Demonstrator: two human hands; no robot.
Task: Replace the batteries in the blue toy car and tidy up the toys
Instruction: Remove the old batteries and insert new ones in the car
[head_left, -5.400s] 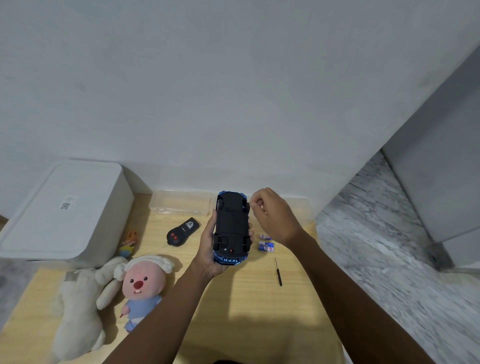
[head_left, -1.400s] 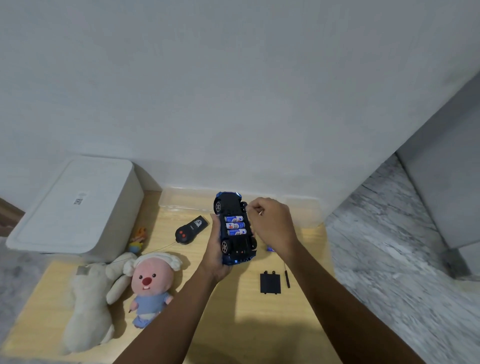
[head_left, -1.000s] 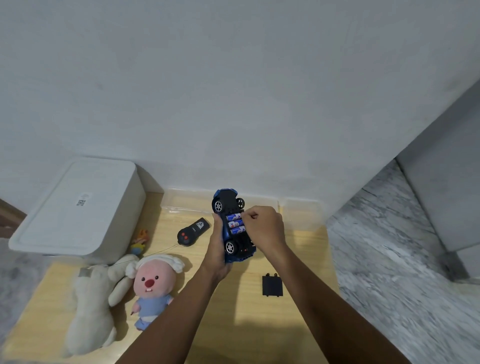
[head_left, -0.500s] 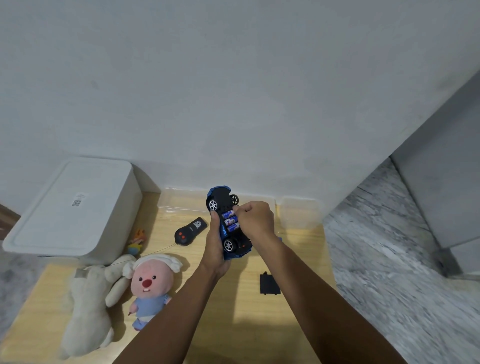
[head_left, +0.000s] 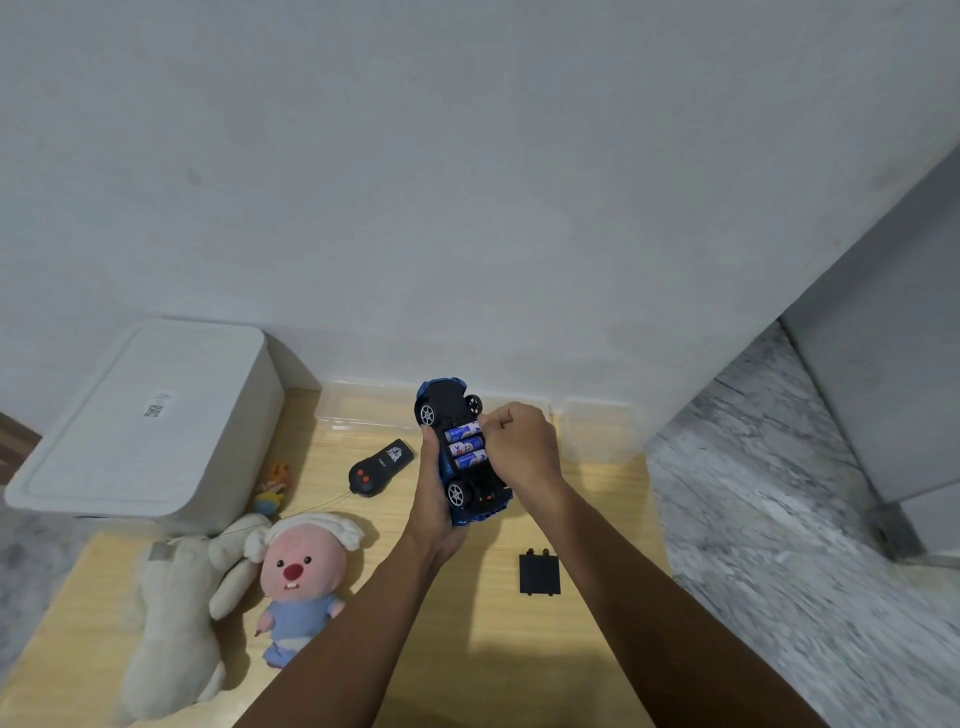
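Looking down from the head view, I see a grey wall filling the upper frame and a wooden tabletop (head_left: 587, 644) below it, its near edge cut off by the frame. White lidded storage box (head_left: 140, 421): stands at the left rear, lid closed, so I cannot tell its contents. Clear plastic containers (head_left: 597, 431): lie against the wall, partly hidden behind the hands; I cannot make out anything inside them. White plush rabbit (head_left: 176, 618) and pink-faced plush doll (head_left: 301, 577): lie side by side, touching, at the left front. Small orange figure (head_left: 272, 486): blurred, just beside the box. Blue toy car (head_left: 462, 452): held above the table, underside up, battery bay uncovered. Left hand (head_left: 434, 512): fingers curled round the car's body, gripping it from the left and beneath. Right hand (head_left: 524, 452): fingers bunched at the bay's right edge; whether they pinch a cell I cannot tell, since the fingertips are hidden. Three batteries (head_left: 465, 446): seated side by side in the bay. Black remote control (head_left: 379, 466): on the table left of the car. Black battery cover (head_left: 539, 572): flat on the table, apart from the car.
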